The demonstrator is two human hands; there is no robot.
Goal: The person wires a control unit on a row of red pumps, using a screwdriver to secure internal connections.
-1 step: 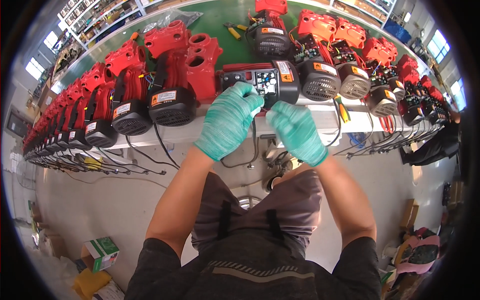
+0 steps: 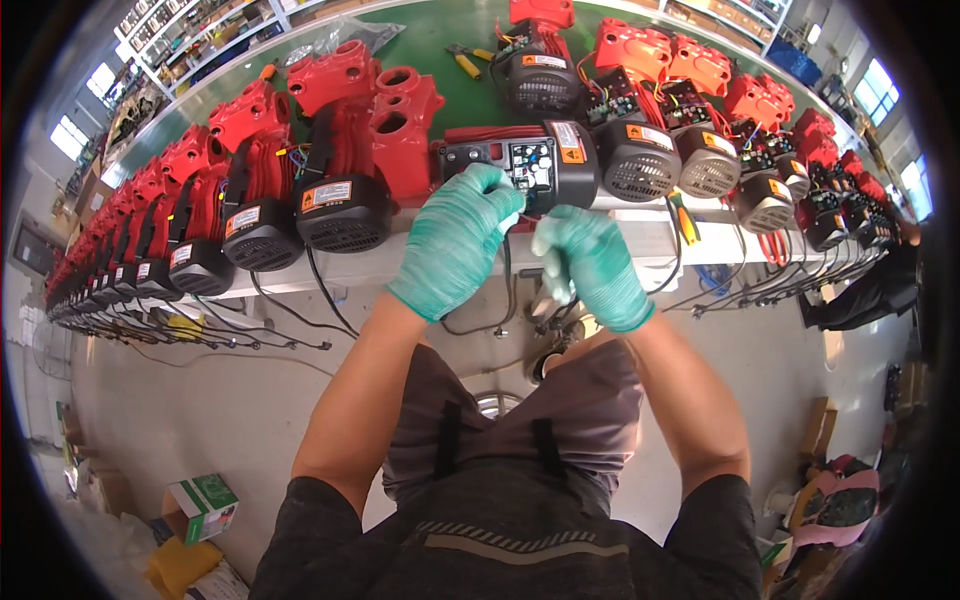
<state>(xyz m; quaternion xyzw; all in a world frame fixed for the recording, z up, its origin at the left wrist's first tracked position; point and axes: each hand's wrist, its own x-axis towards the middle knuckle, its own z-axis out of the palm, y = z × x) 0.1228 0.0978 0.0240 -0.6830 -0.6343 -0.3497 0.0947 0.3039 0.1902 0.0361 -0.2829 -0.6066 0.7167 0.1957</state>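
Observation:
In front of me a red machine unit with a black motor cover point(image 2: 577, 170) lies on its side, its circuit board point(image 2: 532, 168) exposed. My left hand point(image 2: 452, 242), in a green knit glove with pale fingertips, rests against the unit's near side. Its fingers pinch together just below the board. A thin red wire point(image 2: 534, 217) shows between the two hands and seems to come from this pinch. My right hand point(image 2: 597, 265), gloved alike, hovers at the right, slightly blurred. Its fingers are bent but apart, with nothing visible in them. A black cable point(image 2: 508, 280) hangs below the unit.
Rows of similar red and black units line the bench at the left point(image 2: 345, 215) and right point(image 2: 640, 165). Pliers point(image 2: 465, 65) lie on the green bench top point(image 2: 425, 40). A yellow-green handled tool point(image 2: 685, 220) is at the bench edge. Another person's dark-clothed leg point(image 2: 870, 290) shows far right.
My right hand's fingers have spread apart, some of them swinging downward. My left hand stays almost in place, and the unit has not moved.

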